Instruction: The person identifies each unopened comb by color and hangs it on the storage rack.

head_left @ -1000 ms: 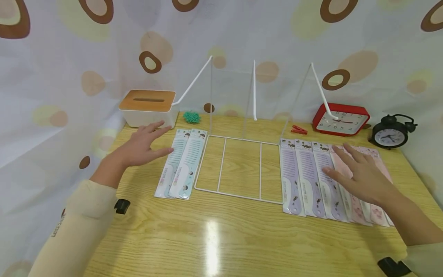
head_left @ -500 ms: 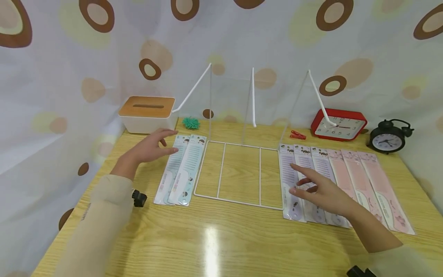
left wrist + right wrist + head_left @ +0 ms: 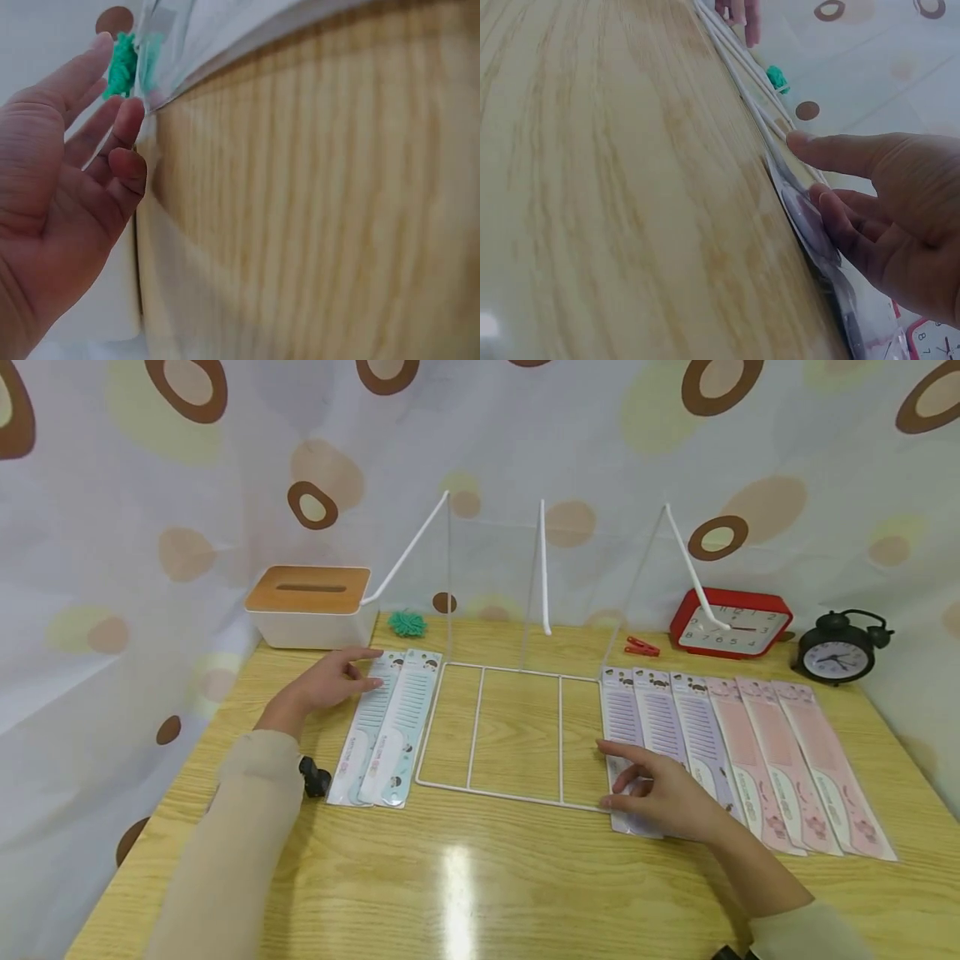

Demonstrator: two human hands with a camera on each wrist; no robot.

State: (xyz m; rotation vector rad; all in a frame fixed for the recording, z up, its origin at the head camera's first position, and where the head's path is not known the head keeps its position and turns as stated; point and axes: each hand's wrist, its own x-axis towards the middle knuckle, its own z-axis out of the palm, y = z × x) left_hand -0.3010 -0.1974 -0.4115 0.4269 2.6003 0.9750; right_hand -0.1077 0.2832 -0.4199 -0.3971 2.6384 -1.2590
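Two packaged light-blue combs (image 3: 405,727) lie overlapping at the left of a white wire rack (image 3: 561,735). My left hand (image 3: 330,681) hovers at the upper part of the left blue comb, fingers loosely bent, holding nothing; whether it touches the wrapper I cannot tell. At the rack's right lie three packaged purple combs (image 3: 622,710) and three packaged pink ones (image 3: 828,760). My right hand (image 3: 671,797) is over the lower part of the purple combs, thumb and index finger apart. In the right wrist view nothing is between those fingers, and a purple package (image 3: 810,221) lies beside the fingertips.
At the back stand a tissue box (image 3: 307,610) with a wooden lid, a green pompom (image 3: 407,623), a red clip (image 3: 642,647), a red clock (image 3: 731,623) and a black alarm clock (image 3: 835,656). The rack's three white arms rise and reach forward over the wooden table (image 3: 525,877).
My right hand has moved left and nearer, from over the pink combs to the purple ones. My left hand has moved slightly right, its fingers more bent. The combs have stayed put.
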